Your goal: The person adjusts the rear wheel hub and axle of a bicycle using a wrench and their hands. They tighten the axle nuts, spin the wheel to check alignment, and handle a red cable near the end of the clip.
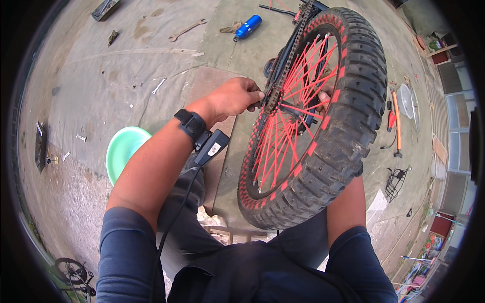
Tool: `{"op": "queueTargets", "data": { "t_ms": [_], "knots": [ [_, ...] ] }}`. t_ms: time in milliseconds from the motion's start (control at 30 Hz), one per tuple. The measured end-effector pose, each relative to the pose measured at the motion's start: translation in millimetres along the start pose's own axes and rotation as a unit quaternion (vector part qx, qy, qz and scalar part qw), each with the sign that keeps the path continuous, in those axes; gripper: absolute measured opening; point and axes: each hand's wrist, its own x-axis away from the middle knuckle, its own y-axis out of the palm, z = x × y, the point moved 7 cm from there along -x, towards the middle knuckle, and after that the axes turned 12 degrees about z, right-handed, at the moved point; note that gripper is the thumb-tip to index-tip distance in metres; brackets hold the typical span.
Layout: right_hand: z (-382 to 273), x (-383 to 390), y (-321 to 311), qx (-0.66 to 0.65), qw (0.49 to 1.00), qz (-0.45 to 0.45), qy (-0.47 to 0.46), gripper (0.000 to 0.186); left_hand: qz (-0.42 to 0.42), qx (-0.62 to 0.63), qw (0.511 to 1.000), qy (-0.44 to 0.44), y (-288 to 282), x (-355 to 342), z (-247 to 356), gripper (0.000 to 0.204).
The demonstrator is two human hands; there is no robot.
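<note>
You have a bicycle wheel (297, 109) standing on edge, its spoked left face turned partly toward you. Its fat black tyre (348, 146) is dusty, with chunky tread blocks in rows across it. Inside the tyre you can see a rim (311, 148) checked in red and black, and bright red spokes (275, 151) that cross one another around the wheel's dark middle. Along the wheel's left side, you see a dark chain (290, 58) stretched lengthwise.

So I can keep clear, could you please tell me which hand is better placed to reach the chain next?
The left hand, I'd judge: it is close beside the chain, while the right hand is across the wheel, partly hidden by it.
</note>
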Motion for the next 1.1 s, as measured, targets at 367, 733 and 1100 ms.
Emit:
{"op": "queueTargets", "data": {
  "t_ms": [367, 733, 1100],
  "knots": [
    [-9, 7, 7, 0.054, 0.996, -0.040, -0.059, 0.021, 0.065, 0.040, 0.996, 0.053, -12, 14, 19, 0.025],
    [11, -10, 1, 0.121, 0.990, -0.043, -0.060, 0.022, 0.057, 0.185, 0.959, 0.205, -10, 39, 90, 0.044],
    [9, -10, 1, 0.123, 0.988, -0.042, -0.080, 0.025, 0.065, 0.123, 0.975, 0.175, 7, 26, 81, 0.044]
  ]
}}
